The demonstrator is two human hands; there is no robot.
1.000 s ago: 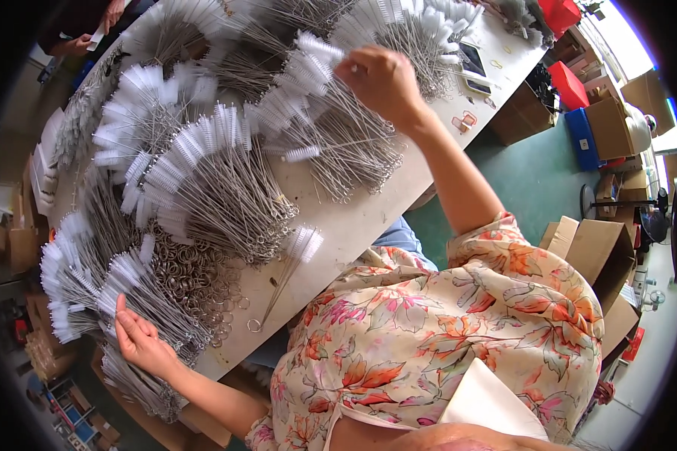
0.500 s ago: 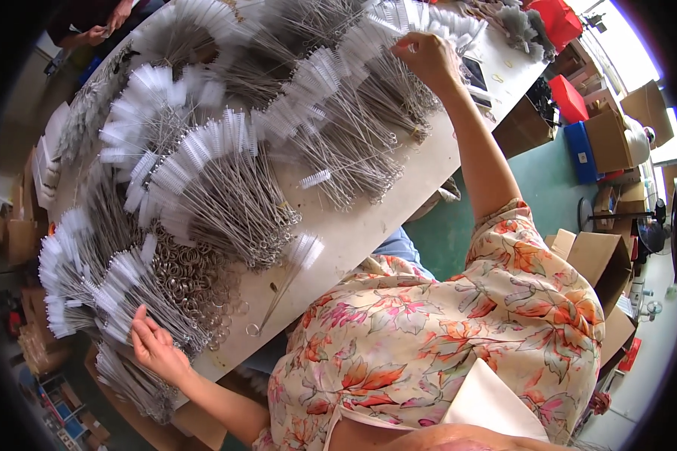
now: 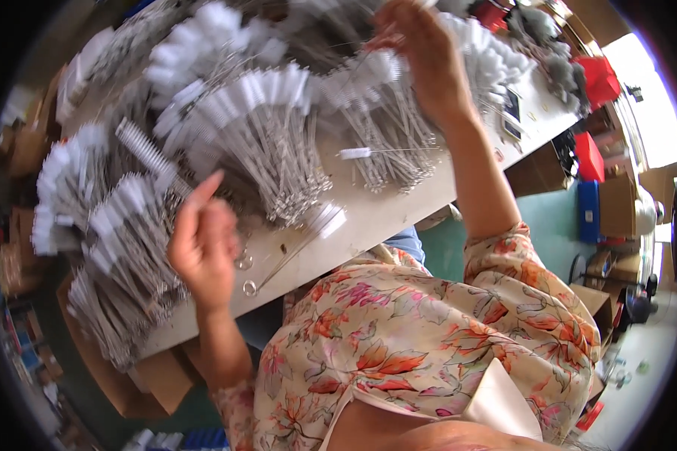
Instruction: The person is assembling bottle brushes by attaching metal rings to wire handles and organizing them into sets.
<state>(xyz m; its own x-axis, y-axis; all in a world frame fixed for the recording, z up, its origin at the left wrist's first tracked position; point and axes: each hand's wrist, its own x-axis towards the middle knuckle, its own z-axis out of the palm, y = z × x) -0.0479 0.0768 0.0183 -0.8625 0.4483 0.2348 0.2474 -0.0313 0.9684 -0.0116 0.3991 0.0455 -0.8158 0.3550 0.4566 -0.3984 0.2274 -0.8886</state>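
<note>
My left hand [image 3: 207, 244], smeared by motion, is raised over the near left of the table with curled fingers. A white-bristled wire brush [image 3: 149, 154] slants up and left from its fingertips and appears held there; its far end is hidden by the hand. At the far side my right hand [image 3: 425, 64] bends over the brush piles, fingers pinched together; what they hold is blurred. Fanned bundles of brushes with white bristles [image 3: 256, 98] and thin wire handles [image 3: 286, 165] lie between the hands. One brush with a looped end [image 3: 250, 288] lies apart near the front edge.
The pale table [image 3: 372, 203] runs diagonally. More brush bundles [image 3: 128, 240] cover its left end. A dark phone-like device [image 3: 511, 116] lies at right. Cardboard boxes [image 3: 538, 173], a blue bin [image 3: 588, 213] and red containers [image 3: 590, 156] stand beyond on the green floor.
My left hand has risen up and right from the left bundle, with a brush now at its fingertips. My right hand stays over the far piles, slightly higher in view. The whole view has shifted.
</note>
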